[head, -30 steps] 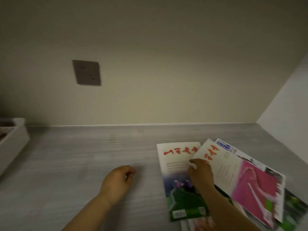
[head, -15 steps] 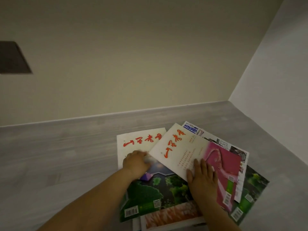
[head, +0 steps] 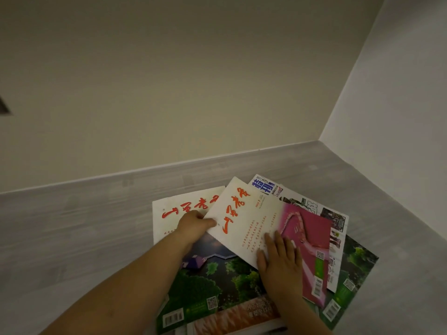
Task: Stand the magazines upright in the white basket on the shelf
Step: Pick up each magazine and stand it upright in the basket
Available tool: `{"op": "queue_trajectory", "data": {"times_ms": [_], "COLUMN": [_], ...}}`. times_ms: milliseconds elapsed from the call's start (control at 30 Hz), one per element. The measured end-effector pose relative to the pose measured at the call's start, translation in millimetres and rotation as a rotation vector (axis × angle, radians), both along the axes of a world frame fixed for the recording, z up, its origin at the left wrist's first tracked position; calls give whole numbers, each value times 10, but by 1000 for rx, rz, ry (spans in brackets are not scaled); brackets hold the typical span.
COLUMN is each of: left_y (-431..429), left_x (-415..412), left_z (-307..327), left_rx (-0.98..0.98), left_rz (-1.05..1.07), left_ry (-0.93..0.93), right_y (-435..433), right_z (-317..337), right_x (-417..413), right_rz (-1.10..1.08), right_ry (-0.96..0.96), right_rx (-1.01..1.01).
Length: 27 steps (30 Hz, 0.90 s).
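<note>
Head view: a beige back wall fills the upper frame and a white side wall the right. A dark wall plate is cut by the left edge. On the grey wood-grain shelf, lower centre-right, magazines lie flat and fanned, overlapping. The pink magazine, white with red script, lies on top. The left hand pinches its left edge, thumb above. The right hand lies flat on it, fingers straight. The left forearm crosses the green magazine beneath.
</note>
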State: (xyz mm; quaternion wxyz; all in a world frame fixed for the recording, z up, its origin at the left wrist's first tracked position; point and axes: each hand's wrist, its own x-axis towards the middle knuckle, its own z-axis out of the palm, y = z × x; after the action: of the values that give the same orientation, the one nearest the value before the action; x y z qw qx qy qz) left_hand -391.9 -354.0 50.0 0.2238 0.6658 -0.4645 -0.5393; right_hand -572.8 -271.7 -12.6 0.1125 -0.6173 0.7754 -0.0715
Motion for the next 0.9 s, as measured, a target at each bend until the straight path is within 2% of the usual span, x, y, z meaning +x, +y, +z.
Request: {"op": "queue_trajectory", "data": {"times_ms": [67,167,400,633,800,900], "left_y": [31,122,342,599,783,915], "left_x": [11,16,208,865,1514,1957], "left_z": [89,182,404,712,941,1042], "left_rx": [35,23,-140,-302,-499,-580], "left_rz": [-60,-156,-122,43,189,223], "left_ry": [125,95,67,176,158,96], "right_y": [22,45,103,-15,-180,-196], "right_z": [18,77,239,447,644,779], "right_x": [8,32,267,841,1525,2059], "right_rz": [30,54,107,142,271,286], "right_ry": [-24,-50,-168,-339,-275,-477], "right_rx": [-2,6,-23,-168,-160,-194]}}
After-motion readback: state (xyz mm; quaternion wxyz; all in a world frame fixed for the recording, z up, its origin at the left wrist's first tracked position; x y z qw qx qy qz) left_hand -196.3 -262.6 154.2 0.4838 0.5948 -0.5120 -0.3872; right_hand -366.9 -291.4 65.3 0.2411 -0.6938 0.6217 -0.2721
